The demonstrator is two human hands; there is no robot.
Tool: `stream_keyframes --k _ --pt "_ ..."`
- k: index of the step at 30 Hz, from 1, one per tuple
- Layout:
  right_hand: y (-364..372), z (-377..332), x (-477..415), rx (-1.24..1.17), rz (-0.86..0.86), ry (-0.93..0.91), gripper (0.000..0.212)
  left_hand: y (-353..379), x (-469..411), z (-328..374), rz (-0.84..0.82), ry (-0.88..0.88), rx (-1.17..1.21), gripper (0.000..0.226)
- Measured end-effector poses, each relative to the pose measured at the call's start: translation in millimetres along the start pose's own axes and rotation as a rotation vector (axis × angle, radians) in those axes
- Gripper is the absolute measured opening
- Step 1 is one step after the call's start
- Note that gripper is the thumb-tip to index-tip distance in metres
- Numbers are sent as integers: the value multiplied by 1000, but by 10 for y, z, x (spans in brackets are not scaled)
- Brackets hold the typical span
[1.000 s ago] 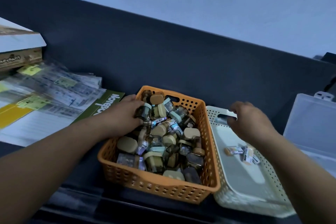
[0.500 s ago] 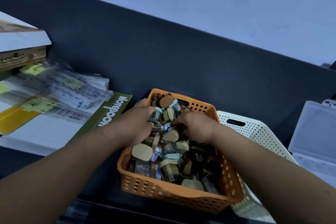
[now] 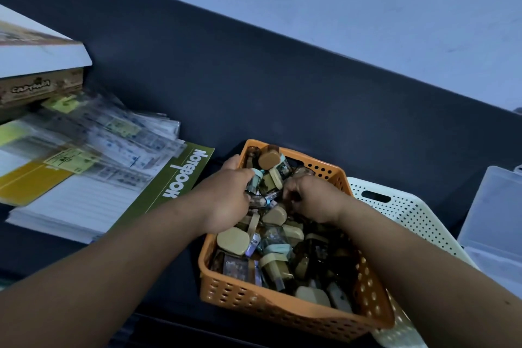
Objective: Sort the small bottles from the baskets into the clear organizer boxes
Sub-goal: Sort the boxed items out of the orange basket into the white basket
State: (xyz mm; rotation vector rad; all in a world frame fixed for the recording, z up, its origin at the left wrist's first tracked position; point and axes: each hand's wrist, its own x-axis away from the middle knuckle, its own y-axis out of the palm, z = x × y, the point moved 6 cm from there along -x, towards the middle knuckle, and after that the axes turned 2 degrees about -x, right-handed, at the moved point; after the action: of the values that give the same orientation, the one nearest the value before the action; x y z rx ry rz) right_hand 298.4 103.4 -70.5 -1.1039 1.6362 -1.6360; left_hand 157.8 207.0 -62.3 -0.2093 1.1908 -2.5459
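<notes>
At the orange basket's (image 3: 282, 312) far end the left hand (image 3: 226, 202) grips a small bottle (image 3: 255, 183), near upright, teal cap up. The right hand (image 3: 315, 202) curls into the bottle pile (image 3: 272, 248); hold unclear.

Pretty dim and bluish on my end. The papers (image 3: 107, 135) left of the orange basket (image 3: 271, 311) look smeared.

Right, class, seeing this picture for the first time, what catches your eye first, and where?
The orange basket, low and centre, heaped with small bottles. Both hands reach into its far end: the left hand grips a teal-capped bottle, the right hand curls down among the others. A green notebook lies to its left.
</notes>
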Motion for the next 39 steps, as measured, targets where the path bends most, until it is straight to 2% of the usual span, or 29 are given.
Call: stream_keyframes --k 3,5,11,14,16,21,23,26,29,35,39 --pt "-41 34 54 -147 49 6 18 2 1 4 -5 -8 -13 57" --pt "-113 66 130 -329 111 44 17 6 0 1 -14 -17 -11 60" --pt "-556 272 631 -567 437 91 10 17 -14 -16 -11 -43 21 69" --pt "-718 537 932 -579 547 183 10 16 -19 -15 4 -42 9 74" --pt "-746 718 1118 -461 565 278 10 7 -13 -7 20 -44 11 76" --pt "-552 975 1271 -195 423 493 11 -37 9 52 39 -48 79 54" --pt "-569 860 1205 -201 463 442 17 -47 15 77 27 -49 127 47" --pt "-641 421 988 -265 471 208 22 -54 27 90 -18 -63 185 44" --pt "-517 36 693 -311 256 71 22 -48 55 88 -66 -81 266 49" --pt "-138 2 241 43 -166 125 50 -59 109 82 -60 -82 194 66" --pt "-35 29 173 147 -272 122 54 -62 107 88 -73 -69 186 66"
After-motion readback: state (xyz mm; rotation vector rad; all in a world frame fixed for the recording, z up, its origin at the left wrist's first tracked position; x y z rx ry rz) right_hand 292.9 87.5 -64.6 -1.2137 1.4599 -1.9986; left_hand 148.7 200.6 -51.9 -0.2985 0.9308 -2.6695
